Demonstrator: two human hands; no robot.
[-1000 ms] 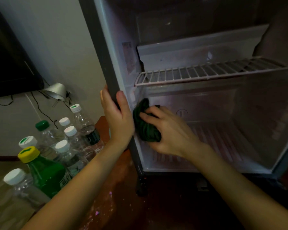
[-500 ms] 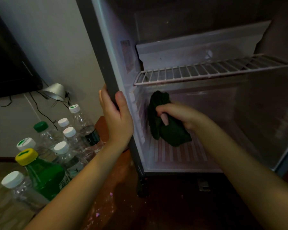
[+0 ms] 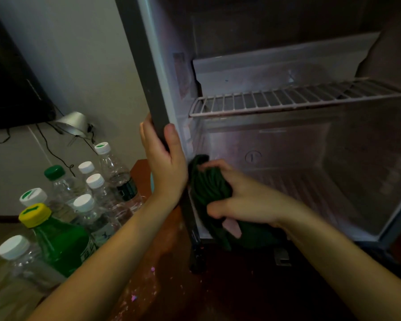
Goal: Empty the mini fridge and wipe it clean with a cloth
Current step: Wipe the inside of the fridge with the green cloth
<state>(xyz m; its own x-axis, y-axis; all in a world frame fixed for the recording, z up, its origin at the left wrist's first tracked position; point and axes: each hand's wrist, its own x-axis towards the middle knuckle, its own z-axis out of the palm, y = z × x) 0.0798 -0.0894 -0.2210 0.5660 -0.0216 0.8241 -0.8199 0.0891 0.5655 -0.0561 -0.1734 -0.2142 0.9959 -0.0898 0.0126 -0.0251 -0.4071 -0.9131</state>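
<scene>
head view | mini fridge (image 3: 148,66) stands open, wire shelf (image 3: 287,98) across its middle | left hand (image 3: 164,167) grips the fridge's dark left front edge | right hand (image 3: 248,198) clutches a bunched dark-green cloth (image 3: 208,186) against the lower left inner wall | clear water bottles (image 3: 97,195) and a green bottle (image 3: 60,242) cluster left of the fridge

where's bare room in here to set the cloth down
The wire shelf is bare along its length; the fridge floor is bare right of the right hand and cloth. Crowded: the bottles outside, by the left hand gripping the fridge edge.
</scene>
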